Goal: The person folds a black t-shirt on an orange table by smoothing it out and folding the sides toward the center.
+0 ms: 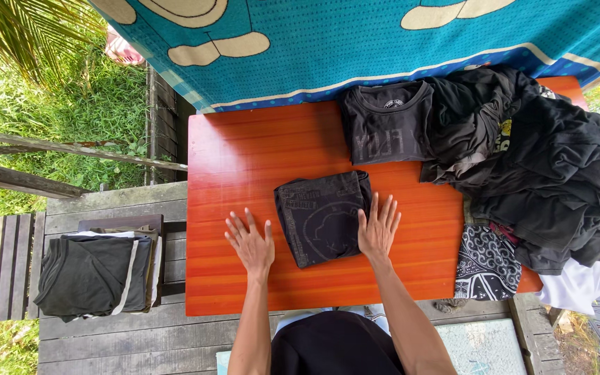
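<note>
Right grip (378,232) flat, covering the folded black shirt's (322,217) edge.

Table (244,160): glossy orange varnished wood. Folded shirt (324,217): matt black cloth, faint print. Deck boards (119,333): rough, weathered grey wood.

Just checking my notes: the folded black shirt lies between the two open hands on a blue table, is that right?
Not quite: the table is orange-red wood, as the head view shows. The folded black shirt does lie between the open left hand and right hand.
</note>
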